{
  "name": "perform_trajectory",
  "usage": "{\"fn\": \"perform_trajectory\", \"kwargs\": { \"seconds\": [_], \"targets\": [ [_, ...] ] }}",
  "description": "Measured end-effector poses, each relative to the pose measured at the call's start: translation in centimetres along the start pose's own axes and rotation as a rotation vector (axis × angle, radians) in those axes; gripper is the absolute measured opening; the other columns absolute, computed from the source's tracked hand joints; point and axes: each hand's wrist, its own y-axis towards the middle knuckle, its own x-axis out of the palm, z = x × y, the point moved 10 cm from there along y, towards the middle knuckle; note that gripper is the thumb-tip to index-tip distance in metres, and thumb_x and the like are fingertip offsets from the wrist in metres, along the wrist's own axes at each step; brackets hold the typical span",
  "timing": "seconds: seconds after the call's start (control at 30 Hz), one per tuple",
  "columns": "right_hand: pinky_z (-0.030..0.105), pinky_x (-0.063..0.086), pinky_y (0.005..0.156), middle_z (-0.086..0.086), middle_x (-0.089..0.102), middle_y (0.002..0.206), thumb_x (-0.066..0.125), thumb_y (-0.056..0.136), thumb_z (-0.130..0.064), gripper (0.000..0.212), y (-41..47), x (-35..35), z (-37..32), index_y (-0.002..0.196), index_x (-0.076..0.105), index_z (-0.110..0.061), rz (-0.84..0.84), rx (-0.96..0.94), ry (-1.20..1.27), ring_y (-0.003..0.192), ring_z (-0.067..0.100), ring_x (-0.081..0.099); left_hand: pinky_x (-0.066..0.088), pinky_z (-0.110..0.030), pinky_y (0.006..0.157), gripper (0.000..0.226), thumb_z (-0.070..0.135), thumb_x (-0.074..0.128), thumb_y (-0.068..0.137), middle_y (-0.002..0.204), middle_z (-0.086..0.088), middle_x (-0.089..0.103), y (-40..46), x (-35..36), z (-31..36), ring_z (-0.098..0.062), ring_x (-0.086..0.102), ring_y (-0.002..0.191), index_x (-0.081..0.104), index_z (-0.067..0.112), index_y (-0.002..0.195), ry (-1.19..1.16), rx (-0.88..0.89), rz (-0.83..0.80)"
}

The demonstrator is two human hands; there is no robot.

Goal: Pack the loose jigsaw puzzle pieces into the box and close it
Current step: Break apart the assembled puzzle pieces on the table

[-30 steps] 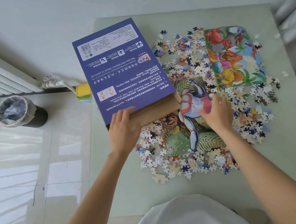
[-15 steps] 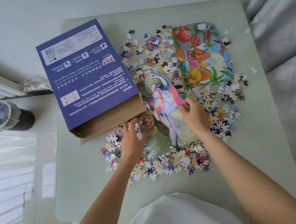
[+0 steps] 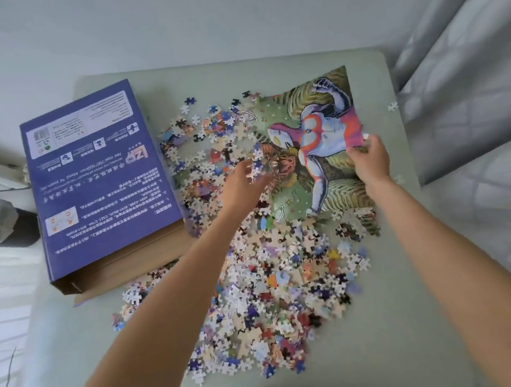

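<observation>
I am at the very start of the packing: nearly all the puzzle pieces [image 3: 270, 277] lie loose in a wide heap across the desk [image 3: 405, 320], and none that I can see have gone into the box [image 3: 100, 183]. The box lies flat at the left of the desk with its printed blue face up and its open brown end toward me, a few pieces touching that mouth. My right hand [image 3: 370, 161] pinches the right edge of the printed picture sheet [image 3: 315, 138], which rests on the far part of the heap. My left hand [image 3: 244, 181] reaches over the pieces beside the sheet with fingers loosely curled; it is blurred, and I cannot tell whether it holds any. As I judge it, the sheet needs clearing off the pile first. After that, I should gather pieces in handfuls and carry or sweep them to the open end without scattering strays off the desk edge.
</observation>
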Motion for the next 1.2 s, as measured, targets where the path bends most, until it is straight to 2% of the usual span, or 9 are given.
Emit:
{"fn": "perform_trajectory", "kwargs": {
  "seconds": [0.17,0.27,0.43,0.57,0.77,0.87,1.03,1.13,1.2],
  "targets": [
    [0.039,0.041,0.084,0.02,0.055,0.115,0.058,0.087,-0.018,0.031,3.5,1.1,0.4,0.113,0.05,-0.004,0.029,-0.045,-0.263,0.105,0.036,0.053,0.045,-0.038,0.096,0.078,0.045,0.064,0.083,0.139,-0.011,0.042,4.0,2.7,0.1,-0.025,0.05,0.118,0.026,0.016,0.144,0.151,-0.07,-0.035],
    [0.04,0.041,0.089,0.021,0.046,0.124,0.064,0.084,-0.026,0.053,4.1,2.4,1.0,0.126,0.041,-0.004,-0.047,-0.02,-0.395,0.112,0.039,0.047,0.042,-0.037,0.098,0.08,0.043,0.066,0.082,0.141,-0.012,0.037,5.1,3.9,0.5,-0.027,0.045,0.122,0.025,0.015,0.144,0.225,-0.041,-0.049],
    [0.035,0.041,0.092,0.018,0.049,0.127,0.065,0.085,-0.019,0.062,4.9,3.4,1.5,0.135,0.032,-0.004,-0.123,0.063,-0.256,0.114,0.034,0.051,0.043,-0.038,0.1,0.085,0.037,0.074,0.076,0.133,-0.012,0.045,6.4,4.4,0.1,-0.025,0.049,0.118,0.028,0.011,0.143,0.229,-0.083,-0.038],
    [0.034,0.043,0.09,0.012,0.059,0.119,0.063,0.085,-0.015,0.047,4.5,3.1,1.9,0.126,0.042,-0.005,-0.122,0.099,-0.152,0.109,0.029,0.056,0.049,-0.035,0.088,0.073,0.028,0.074,0.077,0.122,-0.01,0.057,6.7,4.2,-0.6,-0.025,0.057,0.108,0.037,0.01,0.138,0.135,-0.158,-0.013],
    [0.027,0.041,0.075,0.004,0.059,0.107,0.057,0.089,-0.011,0.04,0.8,0.6,-2.0,0.123,0.036,-0.01,-0.048,-0.135,-0.029,0.086,0.017,0.055,0.043,-0.029,0.085,0.039,0.027,0.063,0.087,0.12,-0.011,0.056,4.5,2.1,0.7,-0.023,0.053,0.105,0.054,0.008,0.12,-0.017,-0.097,0.088],
    [0.025,0.044,0.078,0.005,0.061,0.108,0.058,0.089,-0.011,0.039,-2.4,-0.6,-3.2,0.119,0.034,-0.015,-0.063,-0.213,0.132,0.092,0.015,0.059,0.036,-0.034,0.103,0.045,0.028,0.061,0.089,0.135,-0.008,0.045,1.5,0.2,0.8,-0.021,0.043,0.122,0.048,0.016,0.129,-0.215,-0.066,0.098],
    [0.02,0.042,0.087,0.009,0.057,0.124,0.059,0.088,-0.013,0.04,-8.8,-0.7,-2.6,0.116,0.033,-0.025,-0.123,-0.219,0.225,0.115,0.015,0.055,0.032,-0.032,0.097,0.055,0.009,0.054,0.092,0.14,-0.011,0.039,-5.3,-0.9,-0.7,-0.021,0.041,0.126,0.033,0.032,0.138,-0.766,-0.204,-0.07],
    [0.011,0.038,0.083,0.004,0.055,0.125,0.06,0.089,-0.012,0.056,-13.5,0.5,-2.9,0.135,0.028,-0.012,-0.131,-0.262,0.09,0.112,0.012,0.055,0.044,-0.023,0.088,0.062,-0.002,0.051,0.091,0.133,-0.006,0.043,-10.1,-2.8,-2.5,-0.012,0.056,0.106,0.029,0.028,0.141,-0.686,-0.141,-0.053],
    [0.007,0.036,0.076,-0.004,0.053,0.112,0.06,0.089,-0.014,0.064,-16.5,1.6,-3.3,0.14,0.023,-0.011,-0.15,-0.285,0.002,0.098,0.006,0.052,0.052,-0.017,0.075,0.063,-0.007,0.048,0.091,0.125,0.001,0.048,-12.6,-4.6,-4.7,-0.005,0.06,0.095,0.027,0.025,0.142,-0.589,-0.091,0.03]
  ]
}}
